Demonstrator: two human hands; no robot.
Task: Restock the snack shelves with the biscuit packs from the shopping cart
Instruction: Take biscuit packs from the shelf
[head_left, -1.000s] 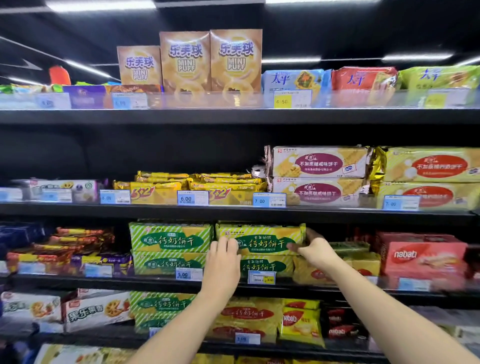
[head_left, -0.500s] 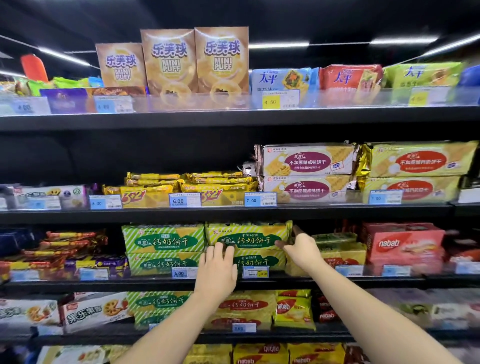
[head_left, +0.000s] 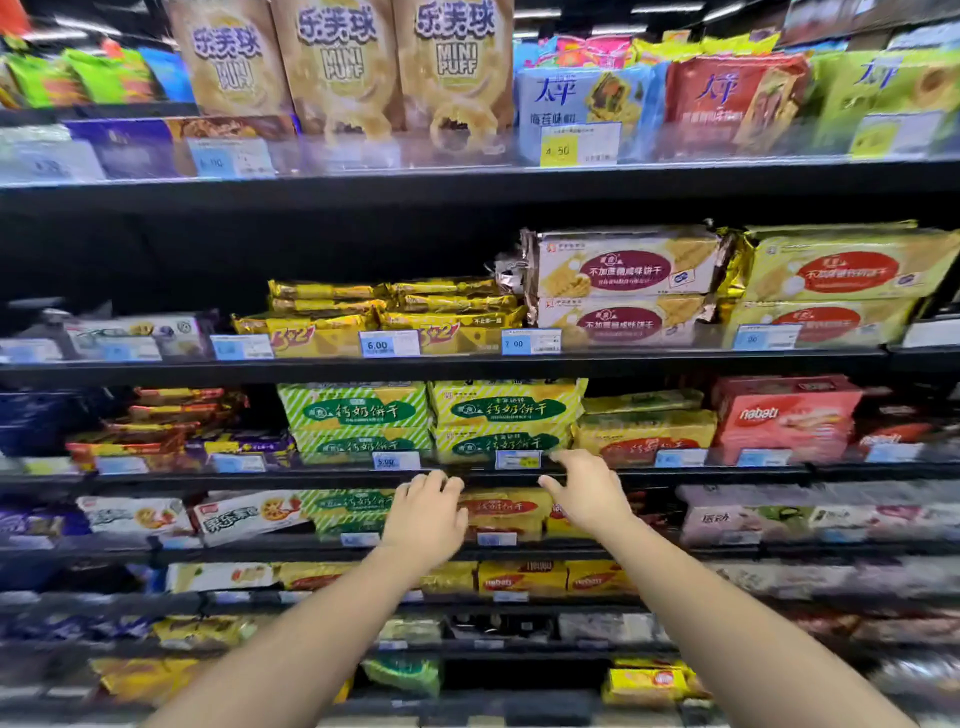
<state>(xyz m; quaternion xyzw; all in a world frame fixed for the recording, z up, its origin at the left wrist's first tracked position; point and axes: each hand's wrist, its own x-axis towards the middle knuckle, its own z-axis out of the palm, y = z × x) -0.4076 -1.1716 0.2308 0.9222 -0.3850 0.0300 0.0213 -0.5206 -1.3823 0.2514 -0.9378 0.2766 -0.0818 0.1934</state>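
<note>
Green-striped biscuit packs (head_left: 506, 410) stack behind price tags (head_left: 396, 460), beside yellow packs (head_left: 644, 434).

**What the shelf view leaves unclear**

The Mini Puff boxes (head_left: 337, 67) run off the top edge, so their tops are lost. The left hand (head_left: 426, 519) covers the right end of a green-striped pack (head_left: 348, 512), and the right hand (head_left: 587, 499) hides whatever sits directly behind it (both palms face away from the camera). The price tag (head_left: 517, 460) by the right fingertips is too smeared to read. The lower shelves (head_left: 831, 587) at right are blurred and their brands are illegible. Both forearms are cut off by the bottom edge.
</note>
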